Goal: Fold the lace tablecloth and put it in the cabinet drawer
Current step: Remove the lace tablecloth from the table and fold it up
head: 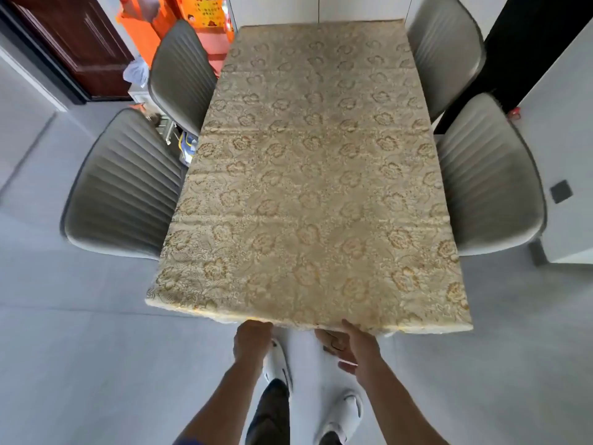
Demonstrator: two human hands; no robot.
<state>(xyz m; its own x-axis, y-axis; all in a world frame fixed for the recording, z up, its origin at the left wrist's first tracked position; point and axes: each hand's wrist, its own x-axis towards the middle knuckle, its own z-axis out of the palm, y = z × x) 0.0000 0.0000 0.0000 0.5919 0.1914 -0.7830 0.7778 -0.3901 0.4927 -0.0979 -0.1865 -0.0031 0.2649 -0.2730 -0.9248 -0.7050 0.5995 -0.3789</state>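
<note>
The lace tablecloth [308,175], beige with gold flower patterns, lies spread flat over the whole long table and hangs a little over its near edge. My left hand [252,340] reaches under that near edge, its fingers hidden by the cloth. My right hand [349,345] is at the same edge just to the right, thumb on top of the hem and fingers curled beneath it. Whether either hand grips the cloth is not clear. No cabinet drawer is in view.
Two grey padded chairs [125,184] stand along the table's left side and two more chairs [491,175] along the right. A dark wooden door [70,43] and orange bags [150,27] are at the far left. My white shoes [346,412] stand on the grey tiled floor.
</note>
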